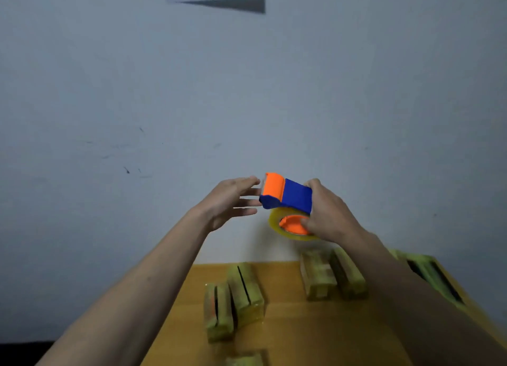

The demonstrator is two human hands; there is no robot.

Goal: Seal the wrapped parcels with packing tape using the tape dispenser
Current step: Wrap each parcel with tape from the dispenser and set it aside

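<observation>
A: Which hand has the tape dispenser point(286, 195)?

B: The right hand point(327, 214) — fingers curled over the blue body, thumb pressed into the orange hub of the clear tape roll point(290, 229). It is held up in the air in front of the grey wall point(109, 91), above the far edge of the table point(288, 324).

A: And the left hand point(229, 201)?

B: Spread, fingers straight and a little apart, tips just beside the dispenser's orange front end. Whether they touch it I cannot tell.

A: The parcels?

B: All on the wooden table — two yellow-green wrapped parcels point(233, 299) side by side near the left edge, another pair point(332, 275) by the far edge under the right wrist, one more point(430, 272) at the right edge behind the right forearm, and a bit of one at the near edge
</observation>
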